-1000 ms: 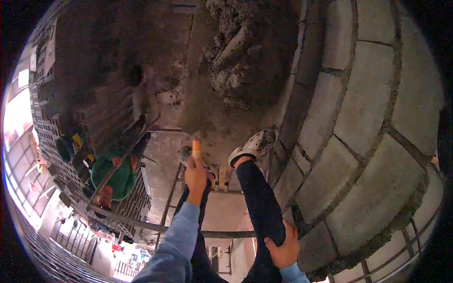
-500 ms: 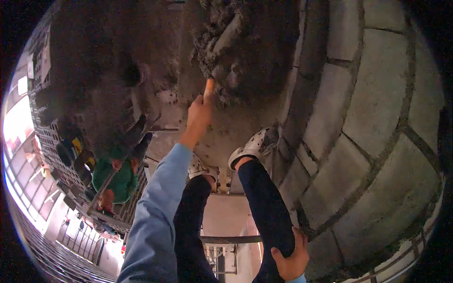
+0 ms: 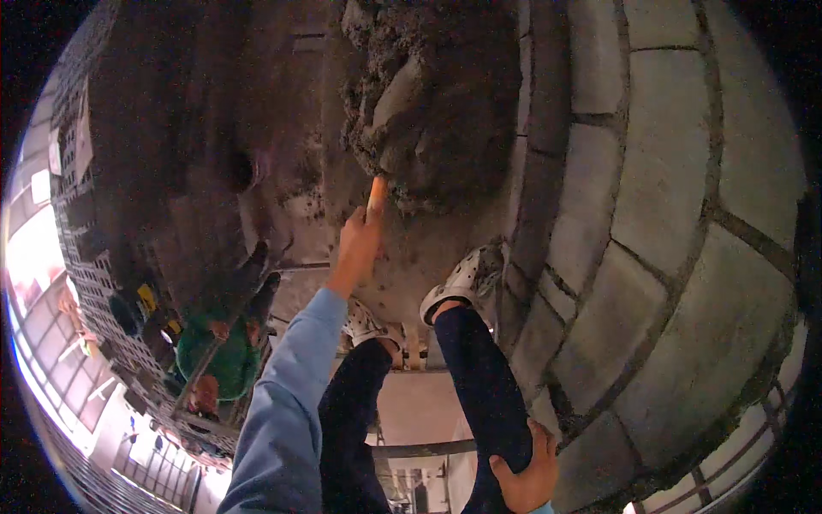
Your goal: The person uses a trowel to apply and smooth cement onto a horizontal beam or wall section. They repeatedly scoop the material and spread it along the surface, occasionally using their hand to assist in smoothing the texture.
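My left hand [image 3: 358, 244] is closed round the orange handle of a trowel [image 3: 377, 195], with the thumb lying along it. Where the handle ends, the tool meets a heap of wet grey mortar [image 3: 462, 111]; its blade cannot be told apart from the mortar. A smoother, paler streak runs through the heap just beyond. My right hand [image 3: 527, 471] rests on my right leg [image 3: 484, 377] near the knee, thumb spread away from the fingers, holding nothing.
A wall of large grey blocks [image 3: 664, 154] curves up along the right. My light clogs [image 3: 462, 278] stand on the mortar-stained surface. At the left a person in green [image 3: 218, 355] sits near a dark lattice [image 3: 77, 248]. Below my legs runs a horizontal bar [image 3: 419, 450].
The whole view has shifted, so the mortar, trowel and left hand appear lower. The left hand keeps its grip on the trowel, and the right hand stays on the leg.
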Action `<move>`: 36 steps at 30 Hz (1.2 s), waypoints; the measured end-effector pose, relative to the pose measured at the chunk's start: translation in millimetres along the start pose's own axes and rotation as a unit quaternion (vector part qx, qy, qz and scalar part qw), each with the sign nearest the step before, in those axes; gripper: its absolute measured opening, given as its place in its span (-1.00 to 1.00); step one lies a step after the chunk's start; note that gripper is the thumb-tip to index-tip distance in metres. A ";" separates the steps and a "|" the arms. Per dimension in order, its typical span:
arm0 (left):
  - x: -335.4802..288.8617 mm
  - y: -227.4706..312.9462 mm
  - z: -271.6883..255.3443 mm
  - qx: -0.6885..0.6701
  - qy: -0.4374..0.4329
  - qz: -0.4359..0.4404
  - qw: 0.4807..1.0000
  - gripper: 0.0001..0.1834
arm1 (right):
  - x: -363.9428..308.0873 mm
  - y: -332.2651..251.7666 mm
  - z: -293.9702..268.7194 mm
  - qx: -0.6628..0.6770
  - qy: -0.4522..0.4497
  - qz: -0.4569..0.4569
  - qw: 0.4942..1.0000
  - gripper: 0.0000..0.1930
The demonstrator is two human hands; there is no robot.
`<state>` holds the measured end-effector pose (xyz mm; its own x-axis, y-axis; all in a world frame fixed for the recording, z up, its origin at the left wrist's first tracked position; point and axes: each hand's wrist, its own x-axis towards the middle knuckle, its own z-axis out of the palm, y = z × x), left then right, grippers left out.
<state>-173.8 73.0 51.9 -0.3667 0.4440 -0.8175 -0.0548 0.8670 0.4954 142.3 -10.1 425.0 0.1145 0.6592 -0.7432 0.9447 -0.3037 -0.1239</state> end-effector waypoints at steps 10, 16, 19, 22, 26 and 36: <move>-30.5 -7.0 -33.4 -0.120 -0.098 0.054 0.987 -0.51 | -25.5 -18.5 2.6 0.060 0.034 -0.017 0.997 -0.15; -67.7 34.7 -70.4 -0.011 -0.115 0.007 0.993 -0.39 | -38.0 -17.6 6.3 0.064 0.023 0.023 0.997 -0.07; -81.3 48.6 -77.5 0.035 -0.144 0.023 0.989 -0.35 | -40.7 -9.5 12.8 0.077 0.046 0.032 0.995 -0.01; -85.5 41.3 -103.0 0.053 -0.123 0.048 0.990 -0.33 | -51.8 -9.7 18.3 0.097 0.056 0.007 0.994 0.02; -110.3 57.8 -111.7 0.097 -0.096 0.054 0.989 -0.34 | -65.4 -13.6 21.8 0.076 0.070 0.017 0.995 0.02; -136.4 91.5 -139.2 0.115 -0.160 0.035 0.980 -0.46 | -51.9 3.5 31.6 0.387 0.178 -0.016 0.905 -0.26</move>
<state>-258.1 60.3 249.6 -0.0498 0.5199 -0.8528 0.1842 0.8440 0.5038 129.9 -67.2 442.4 0.3125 0.8147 -0.4884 0.4677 -0.5795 -0.6674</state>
